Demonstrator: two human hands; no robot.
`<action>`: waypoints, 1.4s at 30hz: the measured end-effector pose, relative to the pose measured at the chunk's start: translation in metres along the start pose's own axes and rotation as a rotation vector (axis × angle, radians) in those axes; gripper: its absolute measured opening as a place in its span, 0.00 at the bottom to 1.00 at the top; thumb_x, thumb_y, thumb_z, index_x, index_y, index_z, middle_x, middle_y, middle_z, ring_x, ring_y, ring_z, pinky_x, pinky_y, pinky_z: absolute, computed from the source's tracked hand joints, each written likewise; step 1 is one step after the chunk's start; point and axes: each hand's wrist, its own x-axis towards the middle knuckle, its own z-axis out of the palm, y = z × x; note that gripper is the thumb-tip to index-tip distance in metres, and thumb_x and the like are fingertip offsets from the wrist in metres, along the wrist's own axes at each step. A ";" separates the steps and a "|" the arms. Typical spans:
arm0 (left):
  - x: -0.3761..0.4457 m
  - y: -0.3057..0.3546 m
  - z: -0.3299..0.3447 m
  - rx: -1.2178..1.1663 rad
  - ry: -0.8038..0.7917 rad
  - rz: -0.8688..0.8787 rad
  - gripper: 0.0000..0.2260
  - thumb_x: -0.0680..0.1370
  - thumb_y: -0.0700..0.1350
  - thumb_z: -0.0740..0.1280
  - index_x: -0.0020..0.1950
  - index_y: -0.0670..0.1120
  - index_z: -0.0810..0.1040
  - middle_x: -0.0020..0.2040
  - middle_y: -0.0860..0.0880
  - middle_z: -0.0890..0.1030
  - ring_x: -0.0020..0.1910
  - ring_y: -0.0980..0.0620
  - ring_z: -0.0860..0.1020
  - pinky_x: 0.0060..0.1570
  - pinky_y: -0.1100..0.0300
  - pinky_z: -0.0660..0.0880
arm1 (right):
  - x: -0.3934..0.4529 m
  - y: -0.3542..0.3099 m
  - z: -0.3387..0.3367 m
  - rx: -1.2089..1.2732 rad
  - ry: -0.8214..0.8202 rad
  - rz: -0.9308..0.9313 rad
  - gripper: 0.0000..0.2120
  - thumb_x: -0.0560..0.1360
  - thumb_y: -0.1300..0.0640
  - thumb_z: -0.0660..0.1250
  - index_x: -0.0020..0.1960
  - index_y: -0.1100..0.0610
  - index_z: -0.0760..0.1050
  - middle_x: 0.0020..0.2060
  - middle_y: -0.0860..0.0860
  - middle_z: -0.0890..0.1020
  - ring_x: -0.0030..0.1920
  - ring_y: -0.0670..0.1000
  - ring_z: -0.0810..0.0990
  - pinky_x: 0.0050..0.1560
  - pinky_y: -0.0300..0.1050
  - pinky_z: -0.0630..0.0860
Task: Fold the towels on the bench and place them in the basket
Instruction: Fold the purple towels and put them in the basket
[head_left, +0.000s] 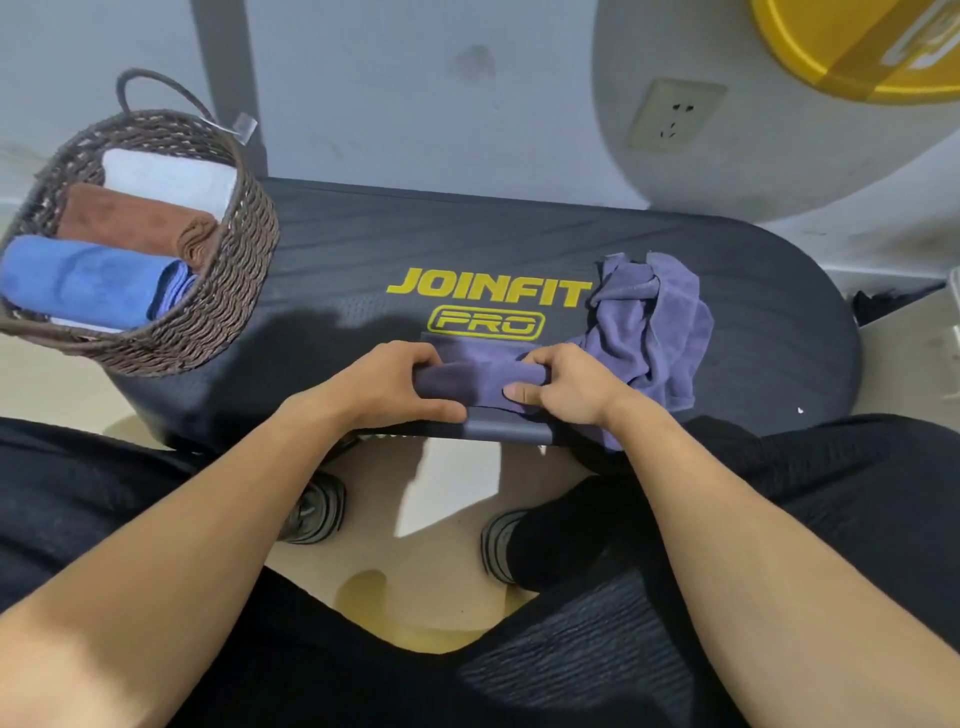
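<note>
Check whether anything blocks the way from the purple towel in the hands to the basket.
Nothing visible does. The bare bench lies between the purple towel and the basket, whose top is open; three rolled towels fill most of it.

1. "JOINFIT" stands in large yellow slanted capitals on the black top of the bench.
2. "PRO" stands just below it, in yellow outlined letters inside a yellow rounded frame, on the same bench top; a purple towel touches the frame's lower edge.

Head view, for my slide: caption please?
Both hands roll a purple towel on the bench beside the basket.
</note>
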 end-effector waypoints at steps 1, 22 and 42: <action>0.000 -0.003 -0.001 0.014 0.009 0.000 0.19 0.63 0.68 0.72 0.41 0.56 0.76 0.38 0.57 0.79 0.38 0.56 0.78 0.38 0.56 0.74 | 0.000 0.001 0.000 0.064 0.010 0.020 0.12 0.75 0.51 0.72 0.49 0.60 0.80 0.38 0.53 0.82 0.37 0.49 0.76 0.40 0.44 0.72; 0.014 0.011 0.035 0.226 0.403 -0.371 0.20 0.83 0.58 0.54 0.57 0.44 0.75 0.51 0.37 0.81 0.51 0.34 0.79 0.47 0.48 0.72 | 0.005 -0.003 0.045 0.202 0.498 0.251 0.10 0.79 0.50 0.66 0.50 0.58 0.75 0.45 0.54 0.83 0.51 0.58 0.79 0.49 0.48 0.73; 0.022 -0.008 0.008 -0.523 0.158 -0.732 0.25 0.68 0.58 0.78 0.50 0.37 0.81 0.40 0.41 0.85 0.35 0.45 0.85 0.44 0.50 0.83 | 0.016 -0.005 0.049 0.363 0.587 0.447 0.15 0.74 0.47 0.70 0.47 0.58 0.75 0.43 0.52 0.82 0.41 0.58 0.84 0.48 0.57 0.81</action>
